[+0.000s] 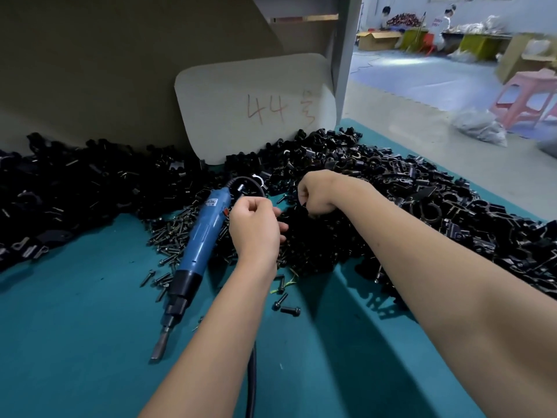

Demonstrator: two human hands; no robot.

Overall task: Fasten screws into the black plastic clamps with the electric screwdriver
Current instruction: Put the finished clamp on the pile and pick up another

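Teal work surface (75,327), smooth and matte, running under both forearms and cut off at the lower edge. Heap of black plastic clamps (422,206), glossy, curved and lugged, spread wide beyond and to either side of the hands; single pieces in the shadowed far-left stretch are hard to separate. Grey card (256,107), rounded corners, "44" written in red, standing upright beyond the hands against a beige panel. Electric screwdriver (199,239), blue cylindrical body, black collar, flat metal bit, lying unheld just left of the left hand, bit pointing toward the person; its black cable loops at the far end. Screws (168,236), small, dark, round-headed, scattered under and around the screwdriver, a few loose ones near the left wrist. Left hand (256,227), fingers curled, fingertips meeting the clamp pile; what it pinches cannot be told. Right hand (316,191), just beyond it, fingers curled down into the clamps, grip hidden.
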